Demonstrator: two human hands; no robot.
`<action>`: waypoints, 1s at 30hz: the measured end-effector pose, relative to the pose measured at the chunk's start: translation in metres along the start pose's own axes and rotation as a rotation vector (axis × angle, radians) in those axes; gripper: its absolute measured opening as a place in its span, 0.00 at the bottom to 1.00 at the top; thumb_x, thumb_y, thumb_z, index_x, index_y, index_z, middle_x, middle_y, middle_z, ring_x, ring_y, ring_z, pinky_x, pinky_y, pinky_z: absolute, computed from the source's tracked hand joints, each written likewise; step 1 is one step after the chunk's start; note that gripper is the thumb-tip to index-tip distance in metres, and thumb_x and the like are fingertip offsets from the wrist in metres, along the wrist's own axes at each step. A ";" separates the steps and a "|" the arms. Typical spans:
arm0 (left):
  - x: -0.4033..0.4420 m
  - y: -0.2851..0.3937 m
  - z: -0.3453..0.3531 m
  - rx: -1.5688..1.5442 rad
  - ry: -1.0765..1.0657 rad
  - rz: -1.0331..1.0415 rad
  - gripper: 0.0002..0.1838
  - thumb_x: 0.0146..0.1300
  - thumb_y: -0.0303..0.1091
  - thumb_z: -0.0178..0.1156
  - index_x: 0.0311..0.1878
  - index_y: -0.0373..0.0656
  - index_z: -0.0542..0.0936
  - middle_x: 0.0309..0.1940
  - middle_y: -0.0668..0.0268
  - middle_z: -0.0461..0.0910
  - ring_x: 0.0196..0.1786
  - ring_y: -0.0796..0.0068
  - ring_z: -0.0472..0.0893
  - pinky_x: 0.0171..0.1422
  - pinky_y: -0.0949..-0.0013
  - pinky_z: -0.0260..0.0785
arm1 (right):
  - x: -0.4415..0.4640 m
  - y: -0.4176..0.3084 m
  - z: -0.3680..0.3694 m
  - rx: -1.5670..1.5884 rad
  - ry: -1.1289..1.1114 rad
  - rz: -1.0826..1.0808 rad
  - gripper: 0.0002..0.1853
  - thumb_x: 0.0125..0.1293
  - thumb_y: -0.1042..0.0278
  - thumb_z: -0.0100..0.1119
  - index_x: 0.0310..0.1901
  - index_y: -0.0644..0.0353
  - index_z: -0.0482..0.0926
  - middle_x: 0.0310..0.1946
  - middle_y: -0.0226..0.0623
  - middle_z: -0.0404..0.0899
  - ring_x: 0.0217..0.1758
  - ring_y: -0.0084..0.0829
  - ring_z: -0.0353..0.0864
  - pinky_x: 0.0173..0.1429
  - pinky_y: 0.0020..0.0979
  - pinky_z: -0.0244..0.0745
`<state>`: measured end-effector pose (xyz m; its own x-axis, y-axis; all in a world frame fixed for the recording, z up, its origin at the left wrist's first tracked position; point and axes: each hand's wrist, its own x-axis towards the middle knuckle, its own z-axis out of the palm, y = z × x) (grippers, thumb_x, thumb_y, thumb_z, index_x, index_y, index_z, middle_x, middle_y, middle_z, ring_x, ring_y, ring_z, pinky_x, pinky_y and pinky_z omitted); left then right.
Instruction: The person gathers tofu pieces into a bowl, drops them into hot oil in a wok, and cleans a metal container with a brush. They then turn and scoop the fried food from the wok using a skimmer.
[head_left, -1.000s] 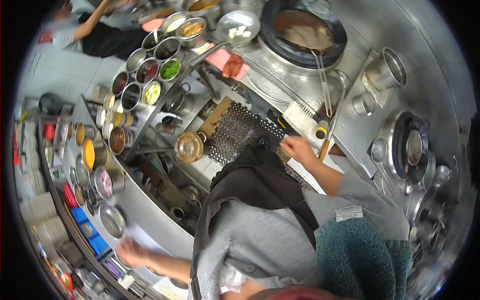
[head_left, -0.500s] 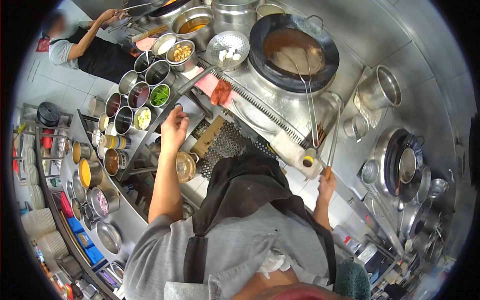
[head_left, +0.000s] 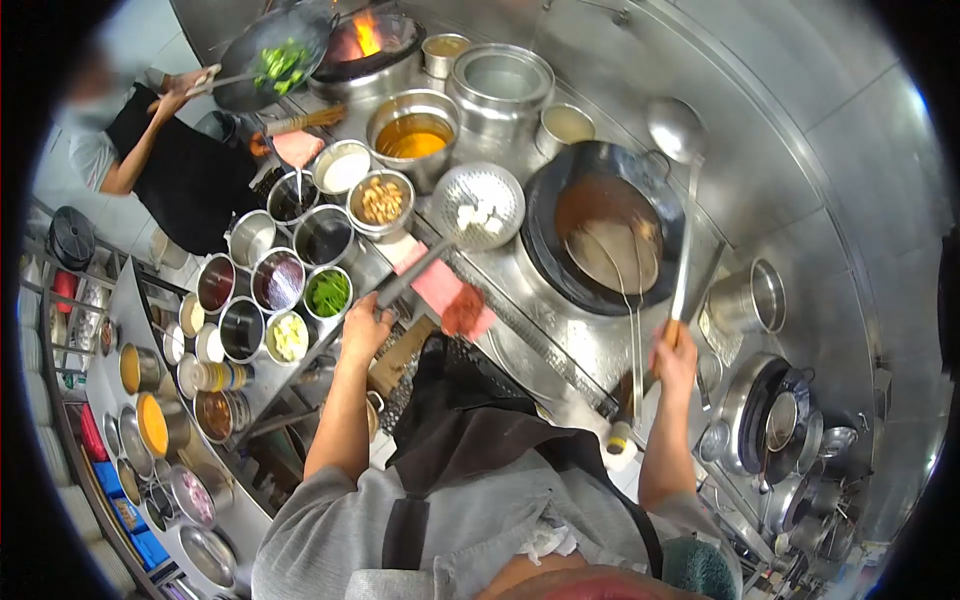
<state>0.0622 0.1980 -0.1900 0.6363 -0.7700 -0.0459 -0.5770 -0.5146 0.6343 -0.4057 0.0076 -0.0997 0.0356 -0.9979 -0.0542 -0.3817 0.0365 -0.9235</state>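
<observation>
Clearly, in the head view, two long-handled tools are held, directions being read as on a clock laid over the picture. The perforated strainer (head_left: pixel 462 192) is found at 12 o'clock, just beside the wok (head_left: pixel 545 265), with white pieces (head_left: pixel 482 213) resting in its bowl. Its dark handle (head_left: pixel 405 284) is directed toward 8 o'clock, where its far end is met by the left hand (head_left: pixel 366 330); the fingers are curled around it, with little gap left. The ladle (head_left: pixel 688 235) is gripped between 3 and 4 o'clock by the right hand (head_left: pixel 675 355), whose fingers are wrapped closely about the wooden grip (head_left: pixel 671 332); its bowl is raised toward 1 o'clock, above the wok's rim. In the wok, brown liquid (head_left: pixel 600 195) is seen, with a wire handle (head_left: pixel 633 345) leaning out toward 5 o'clock. Both tools may be judged stiff and bowl-heavy, so that a firm hold is best taken far back on the handles, away from hot metal; the white pieces may be judged soft and apt to slide if the strainer is tipped. At 9 o'clock, chopped greens (head_left: pixel 328 293) are contained in a pot, near the left hand.
</observation>
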 end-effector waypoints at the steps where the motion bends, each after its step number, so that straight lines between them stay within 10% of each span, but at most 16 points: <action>1: 0.021 -0.012 -0.002 0.027 0.000 -0.008 0.25 0.52 0.36 0.62 0.52 0.32 0.75 0.43 0.45 0.79 0.47 0.48 0.79 0.55 0.56 0.70 | 0.030 -0.026 0.030 -0.133 0.009 -0.031 0.15 0.59 0.67 0.59 0.47 0.61 0.74 0.19 0.36 0.73 0.17 0.27 0.73 0.19 0.29 0.67; 4: 0.069 -0.028 -0.004 0.123 -0.211 -0.099 0.26 0.54 0.42 0.61 0.51 0.32 0.76 0.45 0.42 0.78 0.50 0.47 0.78 0.57 0.56 0.69 | 0.139 -0.086 0.125 -0.556 -0.011 -0.357 0.27 0.56 0.63 0.57 0.58 0.61 0.70 0.43 0.58 0.77 0.52 0.55 0.75 0.55 0.44 0.70; 8: 0.101 -0.051 0.021 0.023 -0.572 -0.128 0.33 0.57 0.57 0.54 0.53 0.34 0.76 0.50 0.44 0.76 0.56 0.48 0.75 0.62 0.59 0.65 | 0.235 -0.150 0.258 -0.807 -0.108 -0.313 0.20 0.54 0.70 0.52 0.51 0.64 0.74 0.43 0.57 0.78 0.52 0.53 0.76 0.56 0.44 0.70; 12: 0.106 -0.050 0.037 -0.821 -0.869 -0.550 0.21 0.62 0.41 0.58 0.54 0.37 0.74 0.38 0.55 0.80 0.31 0.66 0.82 0.38 0.67 0.75 | 0.294 -0.154 0.345 -0.593 -0.249 -0.027 0.09 0.52 0.75 0.52 0.35 0.69 0.77 0.29 0.54 0.80 0.31 0.44 0.82 0.36 0.39 0.77; 15: 0.111 -0.046 0.037 -1.043 -0.947 -0.642 0.14 0.63 0.35 0.55 0.50 0.41 0.71 0.30 0.61 0.77 0.20 0.75 0.77 0.23 0.74 0.70 | 0.300 -0.147 0.369 0.343 -0.295 0.280 0.03 0.50 0.78 0.55 0.28 0.66 0.73 0.19 0.39 0.74 0.16 0.28 0.71 0.17 0.28 0.65; 30: 0.109 0.037 0.032 -1.242 -0.912 -0.808 0.10 0.64 0.32 0.52 0.44 0.40 0.66 0.27 0.59 0.75 0.18 0.78 0.71 0.17 0.77 0.64 | 0.118 -0.112 0.257 0.897 -0.404 0.422 0.15 0.51 0.78 0.55 0.42 0.72 0.73 0.29 0.43 0.76 0.20 0.28 0.71 0.15 0.25 0.60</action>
<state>0.0934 0.0828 -0.1961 -0.1789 -0.6593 -0.7303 0.6962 -0.6093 0.3795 -0.1211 -0.1009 -0.1005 0.4251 -0.8099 -0.4041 0.3778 0.5645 -0.7339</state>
